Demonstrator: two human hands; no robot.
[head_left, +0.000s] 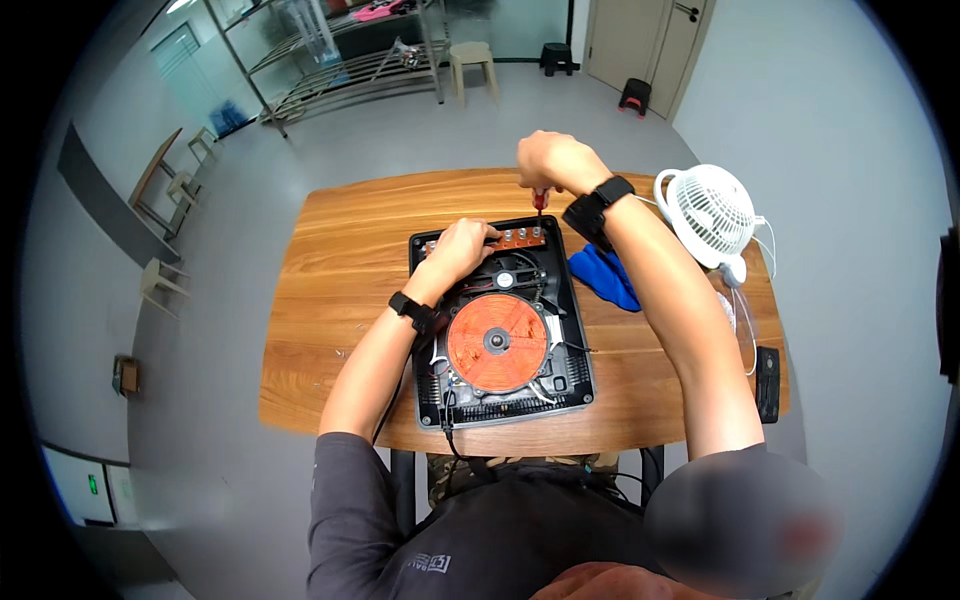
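Note:
On the table lies an opened induction cooker [584, 385], its black casing exposing a round copper coil [475, 350] and a small black cooling fan [506, 281]. A narrow orange-brown circuit board [516, 241] with several small round parts runs along the casing's far edge. My left hand [464, 246] is closed over this board's left and middle part, its fingertips partly hidden. My right hand [555, 160] grips a red-handled screwdriver [540, 199], held upright. The shaft points down at the board's right end; whether its tip sits in a screw is too small to tell.
Right of the cooker lies a blue cloth [605, 277], partly behind my right forearm. A white fan [712, 215] with a cable stands at the table's right edge, and a black flat object [767, 384] lies nearer me. A black cord [450, 440] leaves the cooker's near side.

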